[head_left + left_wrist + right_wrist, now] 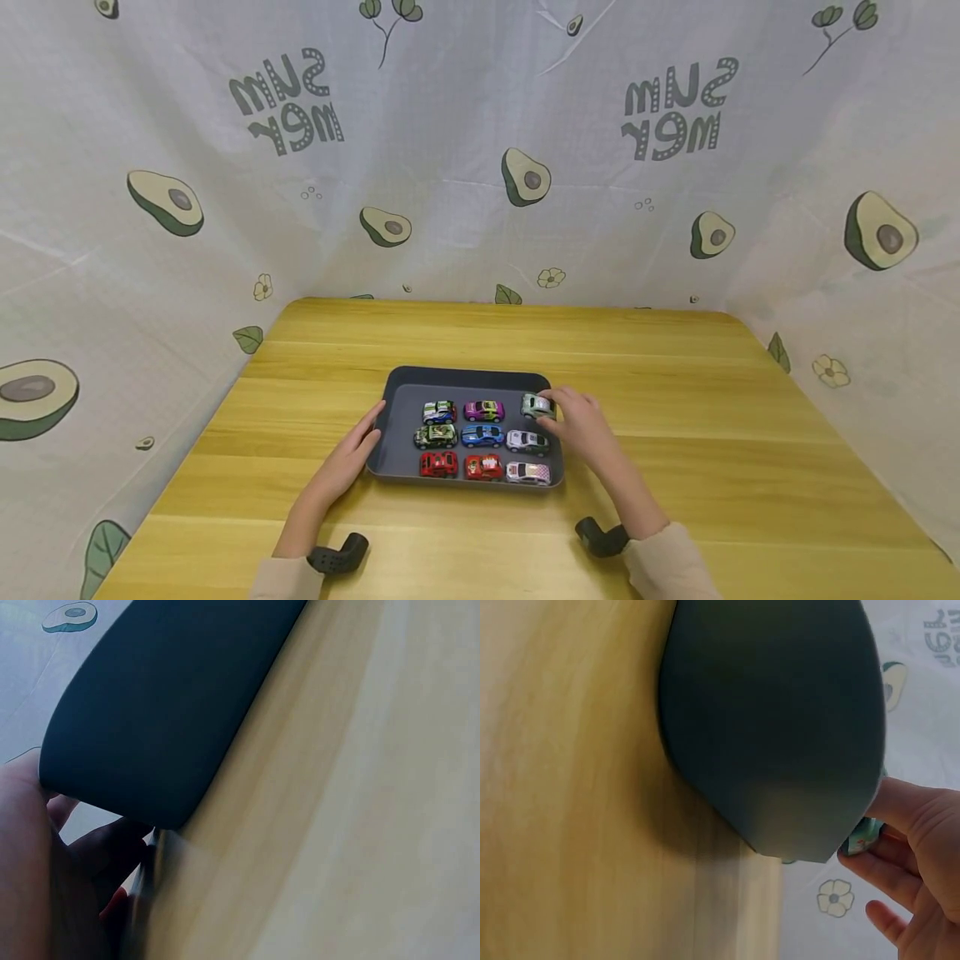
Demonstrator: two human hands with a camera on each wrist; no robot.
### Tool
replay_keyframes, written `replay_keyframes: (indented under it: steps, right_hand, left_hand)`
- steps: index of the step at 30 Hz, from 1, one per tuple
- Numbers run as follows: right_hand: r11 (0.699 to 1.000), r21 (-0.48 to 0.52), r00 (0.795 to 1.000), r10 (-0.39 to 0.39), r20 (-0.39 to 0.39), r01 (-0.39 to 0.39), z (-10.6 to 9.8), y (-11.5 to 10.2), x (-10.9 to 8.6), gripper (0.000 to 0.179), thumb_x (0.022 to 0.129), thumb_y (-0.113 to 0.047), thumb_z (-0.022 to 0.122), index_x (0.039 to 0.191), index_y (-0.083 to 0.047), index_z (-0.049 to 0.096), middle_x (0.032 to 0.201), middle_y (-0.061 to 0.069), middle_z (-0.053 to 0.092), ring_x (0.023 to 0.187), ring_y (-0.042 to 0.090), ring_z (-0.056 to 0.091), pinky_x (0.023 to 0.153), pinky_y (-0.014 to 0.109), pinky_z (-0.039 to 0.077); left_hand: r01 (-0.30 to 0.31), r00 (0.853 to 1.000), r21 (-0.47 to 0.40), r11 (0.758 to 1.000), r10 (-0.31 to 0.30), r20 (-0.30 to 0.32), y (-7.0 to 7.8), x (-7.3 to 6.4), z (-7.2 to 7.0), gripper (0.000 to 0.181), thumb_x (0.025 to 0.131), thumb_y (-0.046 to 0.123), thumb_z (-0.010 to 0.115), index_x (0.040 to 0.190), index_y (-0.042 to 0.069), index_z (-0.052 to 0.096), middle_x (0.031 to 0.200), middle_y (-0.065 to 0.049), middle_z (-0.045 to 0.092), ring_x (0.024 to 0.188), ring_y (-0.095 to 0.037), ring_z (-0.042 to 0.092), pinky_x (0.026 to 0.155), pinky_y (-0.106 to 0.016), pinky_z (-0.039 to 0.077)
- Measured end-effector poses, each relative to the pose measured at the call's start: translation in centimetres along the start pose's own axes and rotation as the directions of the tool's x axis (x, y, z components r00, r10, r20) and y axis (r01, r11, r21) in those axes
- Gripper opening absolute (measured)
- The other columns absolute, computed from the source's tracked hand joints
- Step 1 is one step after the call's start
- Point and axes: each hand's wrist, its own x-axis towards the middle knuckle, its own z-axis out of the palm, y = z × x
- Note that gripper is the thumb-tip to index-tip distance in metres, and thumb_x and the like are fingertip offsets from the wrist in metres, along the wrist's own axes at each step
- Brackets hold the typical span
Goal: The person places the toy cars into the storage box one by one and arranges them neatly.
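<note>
Inside a dark grey tray (401, 404), small toy cars stand in three rows of three. My right hand (576, 419) reaches over the tray's right rim and pinches a pale green toy car (536, 406) at the back right. In the right wrist view, part of that car shows between thumb and fingers. Just in front of it are a white and dark toy car (527, 442) and a white and pink one (528, 473). My left hand (347, 457) rests against the tray's left side, its fingers fairly straight along the wall.
Other cars in the tray include a purple one (483, 411), a blue one (482, 435) and a red one (438, 464). The tray stands on a wooden table (660, 392). A white curtain (450, 175) with avocado prints hangs behind and along both sides.
</note>
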Motion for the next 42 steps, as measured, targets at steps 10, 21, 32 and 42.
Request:
replay_keyframes:
  steps: [10,21,32,42]
  right_hand:
    - [0.998,-0.065,0.999,-0.022,0.043,0.025,0.5,0.0,0.7,0.032,0.077,-0.019,0.071,0.105,-0.006,0.063,0.108,0.009,0.064,0.105,0.027,0.058,0.096,0.055,0.034]
    - [0.99,-0.111,0.994,-0.075,0.081,0.084,1.9,0.0,0.7,0.028,0.077,-0.019,0.071,0.101,-0.008,0.065,0.102,0.005,0.065,0.098,0.022,0.06,0.092,0.05,0.037]
    - [0.986,-0.13,0.992,-0.09,0.085,0.101,2.3,0.0,1.0,0.027,0.077,-0.019,0.07,0.101,-0.007,0.065,0.102,0.005,0.065,0.099,0.022,0.06,0.091,0.051,0.037]
    - [0.988,-0.14,0.993,-0.055,0.1,0.069,2.1,-0.4,1.1,0.029,0.079,-0.021,0.069,0.102,-0.006,0.065,0.101,0.006,0.064,0.099,0.024,0.059,0.095,0.053,0.036]
  left_hand:
    - [-0.007,1.0,0.001,1.0,0.007,-0.017,-0.3,0.1,0.1,0.049,0.098,0.034,0.035,0.145,0.026,0.023,0.152,-0.01,0.018,0.139,-0.034,0.017,0.112,-0.053,0.016]
    - [-0.001,1.0,-0.012,1.0,0.0,-0.004,-0.3,0.0,0.1,0.048,0.098,0.035,0.036,0.144,0.027,0.024,0.152,-0.01,0.018,0.139,-0.033,0.017,0.112,-0.053,0.016]
    - [-0.018,1.0,0.009,1.0,0.018,-0.013,-0.2,0.0,-0.1,0.049,0.099,0.033,0.035,0.145,0.025,0.023,0.152,-0.011,0.018,0.139,-0.033,0.018,0.112,-0.052,0.016]
    - [-0.017,1.0,0.012,1.0,0.017,-0.01,-0.1,0.0,-0.1,0.049,0.098,0.034,0.035,0.145,0.025,0.023,0.152,-0.011,0.018,0.139,-0.033,0.018,0.112,-0.052,0.016]
